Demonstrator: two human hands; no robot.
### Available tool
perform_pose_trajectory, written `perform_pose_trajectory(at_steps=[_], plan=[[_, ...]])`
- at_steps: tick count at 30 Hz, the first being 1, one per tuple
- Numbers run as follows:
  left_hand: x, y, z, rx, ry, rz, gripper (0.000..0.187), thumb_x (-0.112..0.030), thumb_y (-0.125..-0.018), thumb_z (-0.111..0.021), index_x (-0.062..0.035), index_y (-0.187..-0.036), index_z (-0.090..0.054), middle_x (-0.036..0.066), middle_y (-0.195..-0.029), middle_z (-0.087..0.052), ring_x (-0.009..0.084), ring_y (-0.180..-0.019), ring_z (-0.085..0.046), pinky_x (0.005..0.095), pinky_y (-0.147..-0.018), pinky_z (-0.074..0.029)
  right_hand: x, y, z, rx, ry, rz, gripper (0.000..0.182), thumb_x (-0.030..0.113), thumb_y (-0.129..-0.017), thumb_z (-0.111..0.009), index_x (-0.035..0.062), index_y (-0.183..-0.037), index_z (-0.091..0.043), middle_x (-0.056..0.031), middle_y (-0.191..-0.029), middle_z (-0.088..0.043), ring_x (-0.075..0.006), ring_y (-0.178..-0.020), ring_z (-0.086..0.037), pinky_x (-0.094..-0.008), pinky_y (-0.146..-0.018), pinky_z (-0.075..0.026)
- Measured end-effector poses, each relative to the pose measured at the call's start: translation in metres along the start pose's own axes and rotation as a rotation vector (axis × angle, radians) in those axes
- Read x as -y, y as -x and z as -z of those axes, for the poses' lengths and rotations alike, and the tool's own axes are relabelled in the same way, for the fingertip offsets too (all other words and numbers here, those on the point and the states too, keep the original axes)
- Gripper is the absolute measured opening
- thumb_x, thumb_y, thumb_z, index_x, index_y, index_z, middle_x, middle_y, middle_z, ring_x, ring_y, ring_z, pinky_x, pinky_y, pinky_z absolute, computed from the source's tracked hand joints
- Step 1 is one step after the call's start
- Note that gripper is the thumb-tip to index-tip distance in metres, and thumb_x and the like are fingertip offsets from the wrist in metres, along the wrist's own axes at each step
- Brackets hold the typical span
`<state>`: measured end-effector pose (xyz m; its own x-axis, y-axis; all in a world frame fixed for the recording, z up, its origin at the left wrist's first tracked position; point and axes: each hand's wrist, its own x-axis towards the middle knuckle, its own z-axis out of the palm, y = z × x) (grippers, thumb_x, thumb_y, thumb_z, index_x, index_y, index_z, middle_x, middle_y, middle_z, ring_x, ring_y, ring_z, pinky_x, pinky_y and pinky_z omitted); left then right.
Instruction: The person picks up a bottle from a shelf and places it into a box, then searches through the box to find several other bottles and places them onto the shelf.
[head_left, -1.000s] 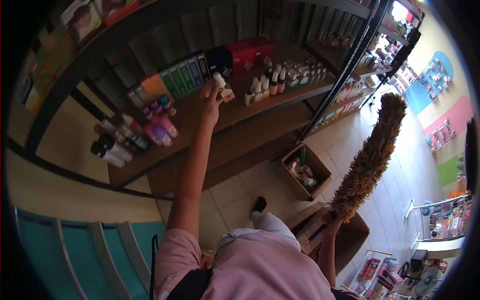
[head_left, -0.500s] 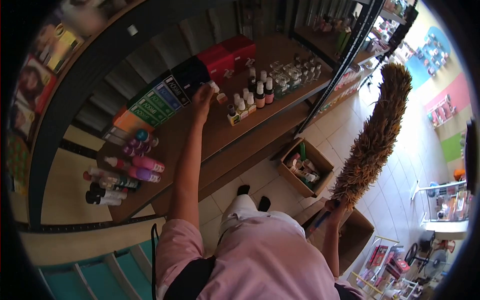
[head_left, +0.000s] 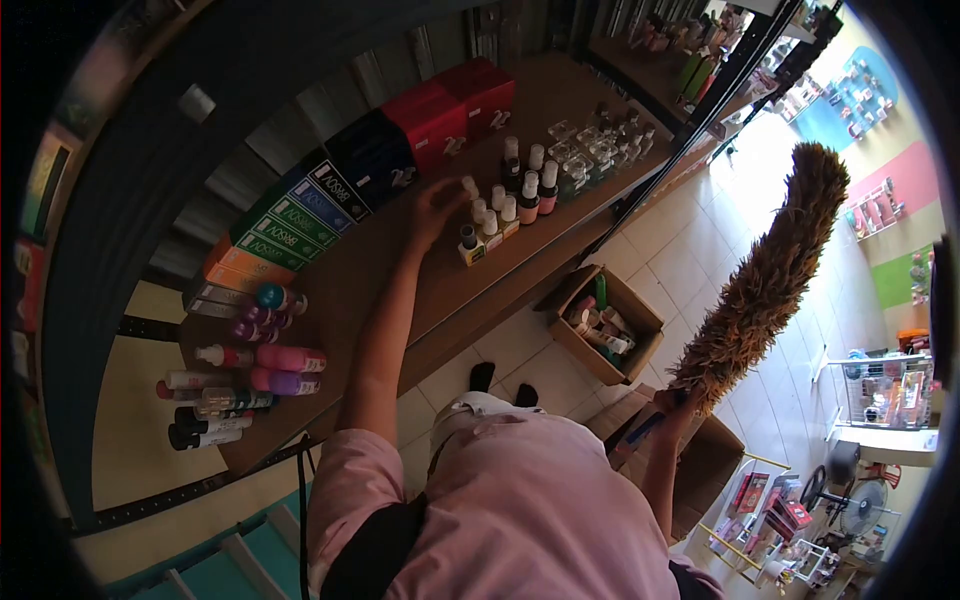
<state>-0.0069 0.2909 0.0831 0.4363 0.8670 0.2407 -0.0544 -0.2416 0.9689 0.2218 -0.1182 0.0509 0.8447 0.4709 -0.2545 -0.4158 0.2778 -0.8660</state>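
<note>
My left hand (head_left: 437, 213) is over the wooden shelf, its thumb and fingertips around a small white-capped bottle (head_left: 470, 187). That bottle is at the back of a tight group of small pump bottles (head_left: 489, 225), which partly hide its body. Pink and dark bottles (head_left: 530, 200) stand just right of them, then clear glass bottles (head_left: 575, 170). My right hand (head_left: 676, 403) is closed around the handle of a brown feather duster (head_left: 765, 275), which points up and away over the floor.
Behind the bottles are red boxes (head_left: 440, 115), a dark blue box (head_left: 370, 160) and green boxes (head_left: 290, 225). Colourful bottles (head_left: 285, 370) cluster at the shelf's left end. On the tiled floor are a carton of bottles (head_left: 645, 365) and another carton (head_left: 712, 470). A metal shelf post (head_left: 690, 150) rises at right.
My left hand has moved right with the small bottle, bringing it against the group of pump bottles. The duster has shifted slightly right and down in my right hand. The view has tilted a little.
</note>
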Motion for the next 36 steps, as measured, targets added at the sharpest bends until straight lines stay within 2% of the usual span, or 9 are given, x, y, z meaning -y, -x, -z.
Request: perform_pose_trajectory(at_steps=[1,4,7,10,16,25,29,32,36], plan=[[-0.003,0.001,-0.001,0.017,-0.024,-0.005,0.029,-0.015,-0.072,-0.060,-0.0052,-0.099,-0.054,0.005,-0.095,-0.056,0.0107,-0.089,-0.051,0.0236,-0.078,-0.040,-0.001,-0.001,-0.001,-0.002,0.000,-0.006,0.026,0.037,-0.084,-0.038,0.0125,-0.073,-0.038,0.0044,-0.042,-0.024,-0.0060,-0.035,-0.019,-0.0214,-0.035,-0.013],[-0.002,-0.001,-0.001,0.089,-0.045,0.014,0.030,-0.014,-0.072,-0.059,-0.0052,-0.101,-0.054,0.005,-0.098,-0.056,0.0113,-0.091,-0.050,0.0239,-0.080,-0.039,0.000,-0.003,-0.005,-0.028,0.099,-0.038,0.042,0.047,-0.081,-0.038,0.0127,-0.057,-0.035,0.0042,-0.041,-0.025,-0.0072,-0.036,-0.020,-0.0220,-0.036,-0.014],[0.001,0.000,0.001,0.146,-0.063,-0.015,0.032,-0.013,-0.072,-0.059,-0.0051,-0.102,-0.053,0.006,-0.101,-0.055,0.0121,-0.093,-0.049,0.0245,-0.081,-0.038,0.004,0.002,-0.018,-0.042,0.108,-0.025,0.040,0.046,-0.081,-0.039,0.0129,-0.058,-0.035,0.0048,-0.042,-0.025,-0.0063,-0.035,-0.019,-0.0215,-0.036,-0.013],[0.009,-0.001,0.006,0.188,-0.112,-0.018,0.032,-0.012,-0.072,-0.059,-0.0054,-0.103,-0.053,0.006,-0.103,-0.053,0.0128,-0.095,-0.048,0.0256,-0.083,-0.037,-0.002,-0.001,-0.004,-0.006,0.071,-0.017,0.024,0.035,-0.084,-0.038,0.0113,-0.077,-0.038,0.0035,-0.043,-0.024,-0.0077,-0.035,-0.019,-0.0229,-0.035,-0.015],[0.025,-0.009,0.013,0.300,-0.077,0.050,0.036,-0.010,-0.073,-0.057,-0.0039,-0.108,-0.049,0.008,-0.108,-0.050,0.0141,-0.101,-0.044,0.0278,-0.086,-0.034,0.007,0.008,-0.014,0.000,0.080,-0.050,0.030,0.036,-0.084,-0.037,0.0104,-0.068,-0.037,0.0033,-0.042,-0.022,-0.0078,-0.035,-0.019,-0.0225,-0.036,-0.014],[0.024,-0.012,0.017,0.357,-0.103,0.100,0.038,-0.009,-0.075,-0.055,-0.0018,-0.111,-0.044,0.008,-0.110,-0.048,0.0139,-0.102,-0.043,0.0270,-0.087,-0.034,-0.006,0.008,0.002,-0.073,0.057,-0.071,0.042,0.038,-0.085,-0.035,0.0129,-0.052,-0.026,0.0035,-0.040,-0.019,-0.0089,-0.035,-0.017,-0.0245,-0.037,-0.014],[0.028,-0.012,0.020,0.404,0.017,0.115,0.037,-0.008,-0.076,-0.054,-0.0016,-0.111,-0.044,0.007,-0.108,-0.049,0.0131,-0.099,-0.045,0.0267,-0.085,-0.035,-0.005,0.009,0.004,-0.038,0.058,-0.078,0.045,0.039,-0.084,-0.035,0.0137,-0.049,-0.024,0.0034,-0.040,-0.019,-0.0093,-0.035,-0.017,-0.0246,-0.038,-0.014],[0.018,-0.011,0.019,0.384,0.034,0.232,0.037,-0.007,-0.075,-0.055,-0.0013,-0.110,-0.045,0.007,-0.105,-0.050,0.0130,-0.096,-0.047,0.0265,-0.084,-0.036,-0.008,0.009,0.010,-0.061,0.070,-0.091,0.045,0.039,-0.084,-0.036,0.0140,-0.049,-0.024,0.0035,-0.040,-0.020,-0.0093,-0.035,-0.018,-0.0242,-0.038,-0.014],[0.017,-0.011,0.019,0.382,-0.007,0.186,0.037,-0.006,-0.074,-0.056,-0.0012,-0.110,-0.045,0.007,-0.104,-0.051,0.0124,-0.095,-0.047,0.0263,-0.083,-0.038,-0.002,0.013,0.002,-0.073,0.078,-0.116,0.043,0.039,-0.084,-0.036,0.0135,-0.051,-0.026,0.0034,-0.041,-0.021,-0.0091,-0.036,-0.018,-0.0239,-0.039,-0.015]])
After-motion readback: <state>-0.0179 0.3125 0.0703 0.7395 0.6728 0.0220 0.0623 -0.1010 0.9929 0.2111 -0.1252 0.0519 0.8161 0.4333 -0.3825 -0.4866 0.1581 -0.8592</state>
